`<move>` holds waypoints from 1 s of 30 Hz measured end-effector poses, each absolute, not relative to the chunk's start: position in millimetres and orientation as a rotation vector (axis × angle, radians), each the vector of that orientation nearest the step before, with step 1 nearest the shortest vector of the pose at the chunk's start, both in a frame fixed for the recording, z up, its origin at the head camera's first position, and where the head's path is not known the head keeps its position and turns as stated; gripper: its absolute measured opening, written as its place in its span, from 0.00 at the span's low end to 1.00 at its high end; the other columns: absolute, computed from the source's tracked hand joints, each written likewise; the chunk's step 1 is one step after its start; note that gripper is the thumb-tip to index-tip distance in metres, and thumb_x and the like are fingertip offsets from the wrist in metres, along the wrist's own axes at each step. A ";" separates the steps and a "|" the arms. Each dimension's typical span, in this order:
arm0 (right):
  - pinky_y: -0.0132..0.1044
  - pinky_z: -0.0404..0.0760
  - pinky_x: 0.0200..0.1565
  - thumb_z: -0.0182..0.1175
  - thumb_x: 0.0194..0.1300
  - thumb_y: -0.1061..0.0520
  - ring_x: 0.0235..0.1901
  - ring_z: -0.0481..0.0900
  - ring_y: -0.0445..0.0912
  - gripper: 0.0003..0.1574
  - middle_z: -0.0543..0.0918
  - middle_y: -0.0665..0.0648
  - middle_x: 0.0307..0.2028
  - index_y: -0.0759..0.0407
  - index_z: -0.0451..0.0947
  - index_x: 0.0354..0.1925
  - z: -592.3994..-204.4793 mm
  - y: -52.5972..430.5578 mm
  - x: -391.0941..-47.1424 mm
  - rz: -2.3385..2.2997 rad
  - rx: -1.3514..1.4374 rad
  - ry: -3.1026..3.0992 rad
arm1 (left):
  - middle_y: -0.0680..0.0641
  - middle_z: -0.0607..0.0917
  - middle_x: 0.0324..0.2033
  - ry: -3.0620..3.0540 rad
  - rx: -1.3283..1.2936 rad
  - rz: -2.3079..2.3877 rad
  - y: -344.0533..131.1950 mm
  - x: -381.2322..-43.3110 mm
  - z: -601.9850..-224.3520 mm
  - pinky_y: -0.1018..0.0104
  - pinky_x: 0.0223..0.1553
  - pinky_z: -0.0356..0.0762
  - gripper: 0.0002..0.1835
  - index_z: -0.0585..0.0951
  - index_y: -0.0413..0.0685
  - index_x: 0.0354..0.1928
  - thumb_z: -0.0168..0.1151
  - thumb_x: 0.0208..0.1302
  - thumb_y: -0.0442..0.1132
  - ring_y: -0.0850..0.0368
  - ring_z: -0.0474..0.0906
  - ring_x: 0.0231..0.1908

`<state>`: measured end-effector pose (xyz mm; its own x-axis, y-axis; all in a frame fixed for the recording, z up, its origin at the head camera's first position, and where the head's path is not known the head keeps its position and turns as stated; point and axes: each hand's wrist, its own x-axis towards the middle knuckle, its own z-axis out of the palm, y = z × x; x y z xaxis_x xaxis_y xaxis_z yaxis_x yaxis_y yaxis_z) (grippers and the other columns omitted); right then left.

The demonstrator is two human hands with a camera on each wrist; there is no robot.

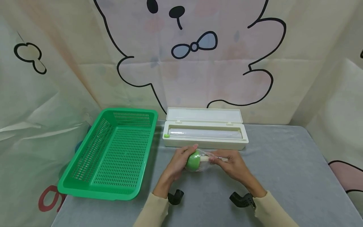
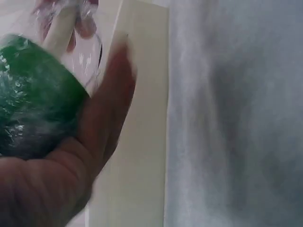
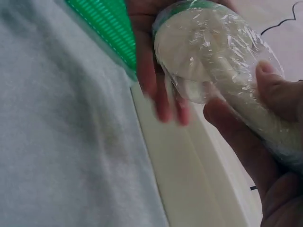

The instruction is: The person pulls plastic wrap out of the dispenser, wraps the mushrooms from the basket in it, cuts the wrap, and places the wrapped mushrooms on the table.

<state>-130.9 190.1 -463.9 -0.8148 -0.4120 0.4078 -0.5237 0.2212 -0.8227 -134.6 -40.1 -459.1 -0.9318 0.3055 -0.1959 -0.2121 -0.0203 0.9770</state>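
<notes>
A thing with a rounded green head [image 1: 193, 161] and a thick pale handle [image 1: 204, 159] is wrapped in clear plastic film [image 3: 233, 35]. My right hand [image 1: 233, 164] grips the film-covered handle between thumb and fingers. The left hand [image 1: 178, 161] lies against the green head, its fingers fairly straight and blurred in the right wrist view. Beyond both hands stands a long white box [image 1: 205, 145], its lid [image 1: 204, 115] raised, with a pale roll [image 1: 204, 133] inside. Part of the head is hidden behind the left hand.
To the left, a green perforated plastic basket [image 1: 129, 196] sits on the grey-covered table [image 1: 283, 176]. A printed cloth [image 1: 227, 78] hangs directly behind the box. Black camera mounts [image 1: 242, 200] are worn at both wrists.
</notes>
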 end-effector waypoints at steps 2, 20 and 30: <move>0.32 0.83 0.35 0.64 0.66 0.72 0.35 0.85 0.41 0.09 0.89 0.60 0.37 0.67 0.88 0.42 -468.2 190.1 -131.6 1.704 0.842 -2.398 | 0.44 0.83 0.49 2.019 0.205 1.997 -39.9 -132.1 -460.6 0.63 0.40 0.79 0.29 0.79 0.41 0.63 0.62 0.71 0.56 0.55 0.79 0.41; 0.29 0.81 0.35 0.60 0.69 0.71 0.40 0.83 0.37 0.15 0.88 0.62 0.47 0.66 0.86 0.51 -480.5 192.4 -126.7 1.613 0.766 -2.379 | 0.51 0.76 0.21 1.934 0.111 2.087 -47.5 -136.1 -475.3 0.68 0.29 0.73 0.21 0.84 0.35 0.47 0.61 0.74 0.51 0.62 0.72 0.22; 0.30 0.80 0.43 0.84 0.40 0.59 0.45 0.82 0.48 0.41 0.83 0.57 0.48 0.63 0.81 0.55 -487.8 181.4 -126.3 1.187 0.768 -2.389 | 0.48 0.83 0.27 1.832 -0.067 2.137 -39.2 -135.5 -475.6 0.67 0.31 0.76 0.24 0.83 0.40 0.33 0.62 0.71 0.57 0.59 0.78 0.28</move>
<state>-126.3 181.4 -487.8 -0.7858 -0.3074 0.5367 -0.6134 0.4985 -0.6126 -135.5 -39.2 -475.6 -0.9462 0.2130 -0.2436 -0.2733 -0.1228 0.9541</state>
